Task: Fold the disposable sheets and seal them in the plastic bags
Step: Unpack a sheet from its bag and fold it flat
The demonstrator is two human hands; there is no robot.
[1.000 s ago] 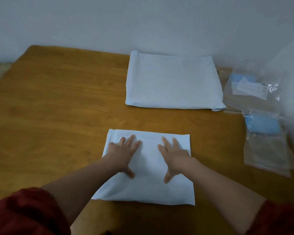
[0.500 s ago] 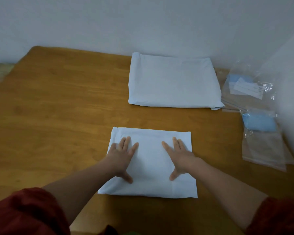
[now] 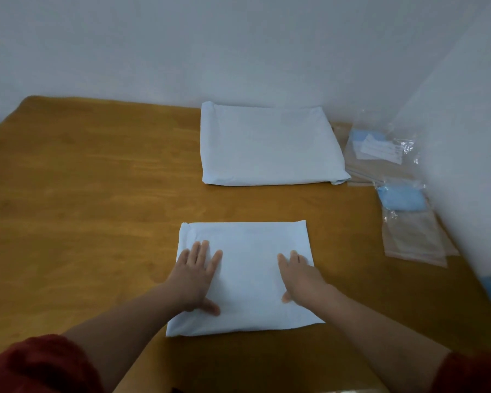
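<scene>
A small folded white sheet (image 3: 248,268) lies on the wooden table (image 3: 82,208) in front of me. My left hand (image 3: 194,276) presses flat on its left part, fingers straight and spread. My right hand (image 3: 299,276) presses flat on its right part, near the right edge. A larger folded white sheet (image 3: 267,146) lies farther back by the wall. Clear plastic bags (image 3: 408,234) lie at the right side of the table, one with a blue folded item (image 3: 403,198) inside.
Another clear bag (image 3: 377,150) with a white label and blue content lies at the back right, next to the large sheet. A pale wall runs behind the table and along its right side. Bare wood stretches to the left.
Both hands have slid apart across the small sheet, the left toward its left edge and the right toward its right edge, staying flat on it.
</scene>
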